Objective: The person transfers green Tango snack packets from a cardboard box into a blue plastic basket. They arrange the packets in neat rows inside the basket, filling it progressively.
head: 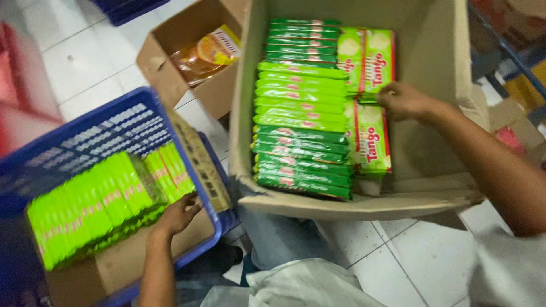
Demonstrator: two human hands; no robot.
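While right hand (405, 102) grips packet (369, 98), two boxes (432, 68), one crate (91, 136)

Bare floor of the cardboard box (432, 62) lies open right of the stacked green packets (301, 113).

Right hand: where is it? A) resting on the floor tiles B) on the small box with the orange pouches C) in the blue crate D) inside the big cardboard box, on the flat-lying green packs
D: the right hand reaches into the big cardboard box, fingers on the flat-lying green packs; the left hand is the one at the blue crate.
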